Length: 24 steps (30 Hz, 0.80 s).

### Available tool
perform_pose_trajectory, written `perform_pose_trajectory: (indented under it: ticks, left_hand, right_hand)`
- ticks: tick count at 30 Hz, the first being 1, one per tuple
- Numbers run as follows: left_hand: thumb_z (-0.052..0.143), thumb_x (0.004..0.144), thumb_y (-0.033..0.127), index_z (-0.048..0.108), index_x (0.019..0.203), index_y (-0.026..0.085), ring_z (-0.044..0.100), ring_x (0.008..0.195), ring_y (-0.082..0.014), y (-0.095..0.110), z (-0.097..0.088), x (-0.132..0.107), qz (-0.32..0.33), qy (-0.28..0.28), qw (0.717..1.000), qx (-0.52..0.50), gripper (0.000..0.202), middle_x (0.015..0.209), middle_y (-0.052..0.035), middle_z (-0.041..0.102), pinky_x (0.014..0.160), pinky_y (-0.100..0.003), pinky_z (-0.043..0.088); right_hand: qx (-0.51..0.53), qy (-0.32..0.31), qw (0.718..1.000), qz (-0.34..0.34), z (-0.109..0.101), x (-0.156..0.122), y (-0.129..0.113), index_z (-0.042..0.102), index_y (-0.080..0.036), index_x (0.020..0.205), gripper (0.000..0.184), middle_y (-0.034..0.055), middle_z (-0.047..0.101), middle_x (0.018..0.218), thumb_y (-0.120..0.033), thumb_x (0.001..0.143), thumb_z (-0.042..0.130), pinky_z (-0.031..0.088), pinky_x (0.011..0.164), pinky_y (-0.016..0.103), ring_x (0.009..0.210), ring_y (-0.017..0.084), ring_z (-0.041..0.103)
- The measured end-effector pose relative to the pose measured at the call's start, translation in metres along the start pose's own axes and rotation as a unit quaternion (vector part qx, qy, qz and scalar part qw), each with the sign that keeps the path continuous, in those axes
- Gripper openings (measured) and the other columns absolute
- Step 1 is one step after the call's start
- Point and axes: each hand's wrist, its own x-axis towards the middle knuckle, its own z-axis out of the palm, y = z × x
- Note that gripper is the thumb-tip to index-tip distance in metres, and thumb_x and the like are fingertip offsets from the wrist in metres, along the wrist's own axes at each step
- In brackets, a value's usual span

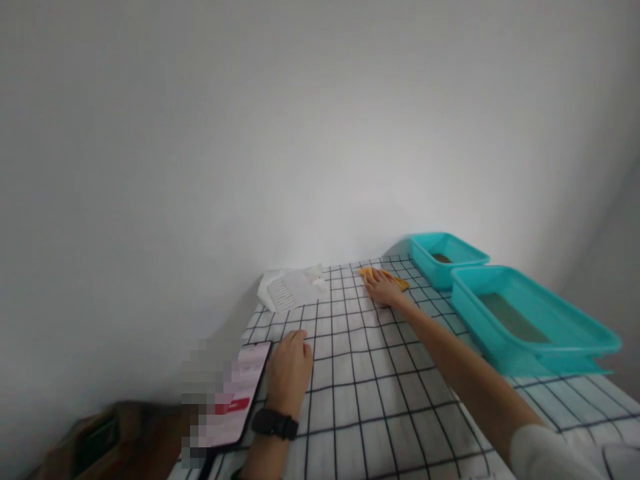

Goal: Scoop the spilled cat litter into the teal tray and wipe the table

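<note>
The right hand [384, 289] lies flat on a yellow cloth [402, 284], fingers spread, on the checked-covered counter [345, 373]. Right of the cloth stand two turquoise tubs [473, 320]; left of it lies a white slotted piece [283, 295]. Nearer than the cloth, the left hand [289, 365] rests beside a tablet [250, 383], fingers slightly bent; I cannot tell whether it grips anything.

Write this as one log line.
right hand: on orange fabric cloth; left hand: beside flat pink-screened device; nearby: rectangular turquoise trays
</note>
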Motion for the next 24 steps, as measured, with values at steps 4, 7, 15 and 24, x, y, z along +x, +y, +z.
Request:
perform_pose_trajectory:
  ticks: [4, 7, 15, 24]
  left_hand:
    - [0.039, 0.093, 0.010, 0.068, 0.120, 0.009, 0.070, 0.109, -0.0268, 0.001, 0.000, 0.000, -0.004, 0.005, 1.000, 0.008, 0.039, 0.124, -0.0112, 0.074, 0.095, -0.037, 0.053]
    - [0.040, 0.093, 0.012, 0.068, 0.120, 0.009, 0.070, 0.110, -0.0272, 0.000, 0.001, 0.001, 0.000, 0.003, 1.000, 0.002, 0.039, 0.125, -0.0122, 0.073, 0.097, -0.037, 0.052]
    - [0.037, 0.094, 0.014, 0.068, 0.120, 0.008, 0.070, 0.109, -0.0309, -0.002, 0.000, 0.004, 0.007, 0.002, 1.000, -0.009, 0.041, 0.125, -0.0124, 0.074, 0.097, -0.043, 0.053]
    - [0.038, 0.093, 0.012, 0.069, 0.117, 0.010, 0.071, 0.109, -0.0264, -0.001, 0.001, 0.001, 0.026, 0.016, 0.999, 0.020, 0.039, 0.123, -0.0115, 0.075, 0.096, -0.036, 0.053]
  right_hand:
    - [-0.028, 0.018, 0.995, 0.096, -0.004, -0.039, 0.031, 0.052, -0.020, 0.143, 0.049, 0.0135, 0.046, 0.153, -0.038, 0.098, 0.059, 0.034, 0.112, 0.060, 0.138, 0.033, 0.045]
    - [-0.045, 0.018, 0.990, 0.135, -0.005, -0.089, 0.037, 0.046, -0.010, 0.150, 0.053, 0.0221, 0.040, 0.157, -0.035, 0.103, 0.042, 0.028, 0.117, 0.056, 0.146, 0.036, 0.036]
    - [-0.082, 0.098, 0.989, 0.070, 0.001, -0.256, 0.008, 0.043, -0.013, 0.153, 0.057, 0.0172, 0.043, 0.157, -0.036, 0.103, 0.030, 0.033, 0.117, 0.053, 0.150, 0.032, 0.030]
    - [-0.037, 0.077, 0.994, 0.063, 0.005, -0.228, 0.022, 0.040, -0.011, 0.154, 0.061, 0.0196, 0.043, 0.156, -0.041, 0.103, 0.030, 0.034, 0.115, 0.059, 0.149, 0.036, 0.030]
